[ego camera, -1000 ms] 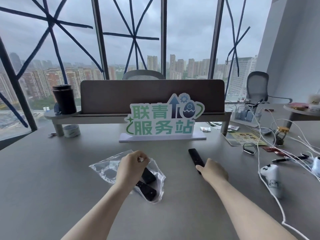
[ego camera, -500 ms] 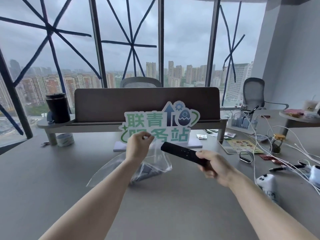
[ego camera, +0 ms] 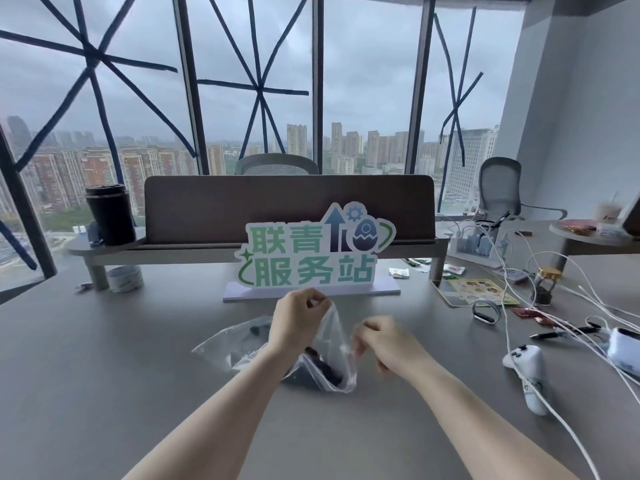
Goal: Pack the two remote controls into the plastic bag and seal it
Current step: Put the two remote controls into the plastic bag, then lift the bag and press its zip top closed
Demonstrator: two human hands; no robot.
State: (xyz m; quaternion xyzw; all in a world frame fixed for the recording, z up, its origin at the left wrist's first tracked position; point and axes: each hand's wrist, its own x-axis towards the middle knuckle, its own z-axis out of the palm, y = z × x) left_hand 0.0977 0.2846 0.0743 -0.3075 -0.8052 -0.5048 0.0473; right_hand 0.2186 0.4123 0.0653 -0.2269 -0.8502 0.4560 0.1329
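A clear plastic bag [ego camera: 334, 344] is held up off the grey desk [ego camera: 104, 375], its lower end resting on it. Dark remote controls [ego camera: 323, 370] lie inside at the bottom; how many I cannot tell. Another dark shape [ego camera: 256, 332] shows through the bag's left part. My left hand [ego camera: 298, 323] pinches the bag's top edge and lifts it. My right hand [ego camera: 384, 341], blurred, has its fingers curled at the bag's right edge and holds no remote.
A green and white sign [ego camera: 311, 258] stands just behind the bag. To the right lie a white game controller [ego camera: 530, 372], white cables [ego camera: 512, 327] and a wristband [ego camera: 486, 313]. A black tumbler [ego camera: 110, 216] and a tape roll [ego camera: 124, 278] sit at the far left.
My right hand picked the black remote off the desk, carried it to the lifted bag and no longer holds it. My left hand raised the bag's top edge.
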